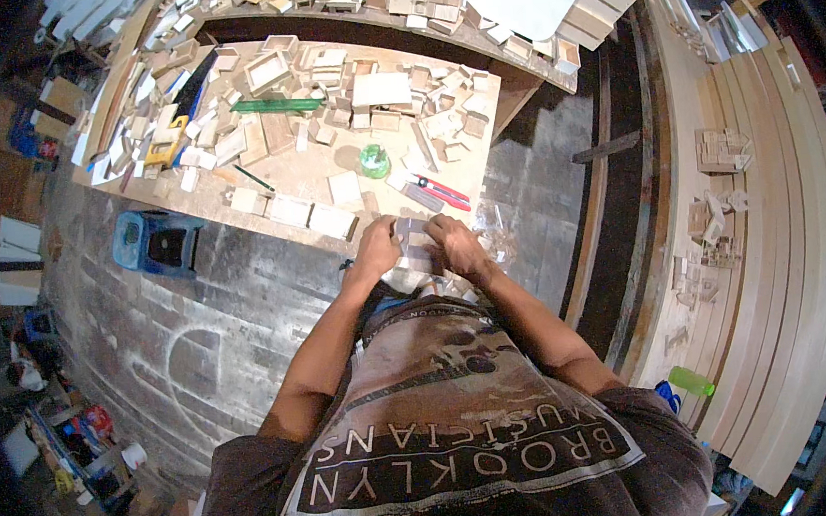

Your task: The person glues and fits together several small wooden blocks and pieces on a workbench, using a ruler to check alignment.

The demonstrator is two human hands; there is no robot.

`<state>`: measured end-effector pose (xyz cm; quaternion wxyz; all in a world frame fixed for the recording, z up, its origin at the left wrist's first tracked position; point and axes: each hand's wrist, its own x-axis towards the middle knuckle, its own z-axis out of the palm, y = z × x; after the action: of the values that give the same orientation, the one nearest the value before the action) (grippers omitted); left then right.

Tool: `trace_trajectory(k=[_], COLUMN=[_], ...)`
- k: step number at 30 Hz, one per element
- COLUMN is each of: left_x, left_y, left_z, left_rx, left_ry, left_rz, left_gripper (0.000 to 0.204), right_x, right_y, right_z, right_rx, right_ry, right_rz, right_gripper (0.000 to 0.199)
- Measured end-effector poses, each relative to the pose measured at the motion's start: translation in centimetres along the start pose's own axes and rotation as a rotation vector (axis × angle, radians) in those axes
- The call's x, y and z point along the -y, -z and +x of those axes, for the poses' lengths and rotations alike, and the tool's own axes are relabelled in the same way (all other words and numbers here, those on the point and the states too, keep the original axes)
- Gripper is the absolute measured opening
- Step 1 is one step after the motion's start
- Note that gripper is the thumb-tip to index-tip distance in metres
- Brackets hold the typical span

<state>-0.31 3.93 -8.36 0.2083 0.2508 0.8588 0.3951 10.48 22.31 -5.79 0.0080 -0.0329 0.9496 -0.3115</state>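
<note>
At the near edge of the worktable (315,183), my left hand (376,249) and my right hand (461,247) are close together in front of my shirt. Both have bent fingers closed on opposite sides of a small grey-brown flat piece (416,242) with a paler band across it. Its exact kind is too small to make out. Just beyond my hands lie red-handled pliers (449,195) and a grey-brown strip (422,198). A green glass jar (374,161) stands farther in. Left of it is a pale wood block (345,192), with more blocks (332,220) along the front edge.
Small wooden pieces and boxes (267,71) crowd the table, with a green strip (277,105), a yellow-handled tool (167,141) and a thin dark stick (253,178). A blue stool (155,242) stands on the left. Long boards (770,230) lie stacked on the right.
</note>
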Motion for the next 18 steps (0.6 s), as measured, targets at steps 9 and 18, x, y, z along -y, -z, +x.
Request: trace_trajectory(k=[9,18], left_x=[1.7,1.6], left_y=[-0.7,-1.1], left_z=[-1.8,-1.4], left_rx=[-0.055,-0.043], left_ry=[0.137,0.156], left_rz=[0.032,0.005], left_gripper=[0.023,0.016], right_x=[-0.3,-2.9], right_y=[-2.7,-5.8], right_z=[-1.2,-1.8], right_rx=[0.244,0.110], right_ry=[-0.102,0.105], right_rz=[-0.104,-0.057], right_gripper=[0.030,0.020])
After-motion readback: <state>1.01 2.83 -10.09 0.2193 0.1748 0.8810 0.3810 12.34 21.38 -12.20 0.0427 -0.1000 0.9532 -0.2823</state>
